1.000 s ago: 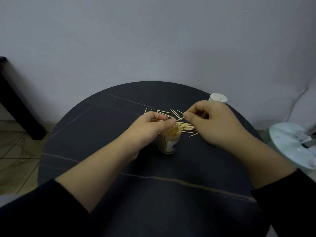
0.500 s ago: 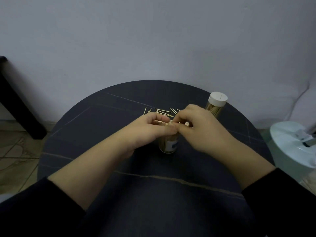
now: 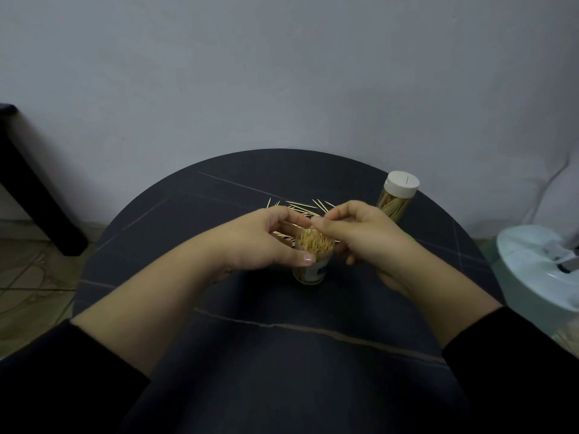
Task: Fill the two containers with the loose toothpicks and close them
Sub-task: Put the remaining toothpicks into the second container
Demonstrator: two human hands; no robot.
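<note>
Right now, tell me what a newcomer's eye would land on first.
The open container crammed with toothpicks at the centre of the table, gripped by the left hand, with the right hand curled over its mouth. Behind them lie loose toothpicks, and at the far right stands a closed container with a white lid.

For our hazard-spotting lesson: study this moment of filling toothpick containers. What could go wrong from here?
The open container looks packed to its rim, so more loose toothpicks may spill or stop it closing. A push from the right hand could tip it despite the left hand's grip. The closed container near the table edge could be knocked off.
</note>
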